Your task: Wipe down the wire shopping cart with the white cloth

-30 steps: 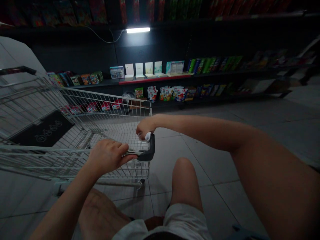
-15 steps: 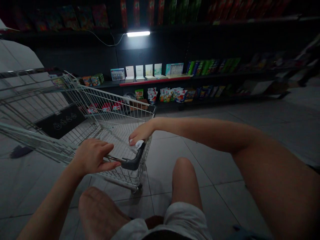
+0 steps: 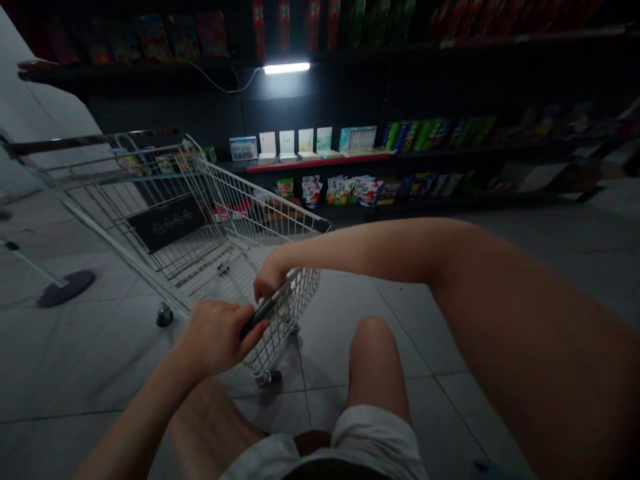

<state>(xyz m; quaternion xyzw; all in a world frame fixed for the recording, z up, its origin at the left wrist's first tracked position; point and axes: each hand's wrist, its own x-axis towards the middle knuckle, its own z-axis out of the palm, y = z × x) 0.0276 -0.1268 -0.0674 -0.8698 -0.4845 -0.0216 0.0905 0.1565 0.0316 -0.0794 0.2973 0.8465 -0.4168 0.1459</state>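
As both hands (image 3: 220,337) grip its handle (image 3: 260,315), the cart (image 3: 245,213) tilts.

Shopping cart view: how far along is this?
Done: the wire shopping cart is out on the tiled floor, facing the shelves. In hand: the left hand and right hand grip its black handle. Left: the snack packets sit on the low shelf ahead, apart from both hands.

The left arm (image 3: 135,407) and right arm (image 3: 525,320) reach forward and down, the left hand (image 3: 220,337) closed in a grip, the right hand (image 3: 269,280) curled just beyond it
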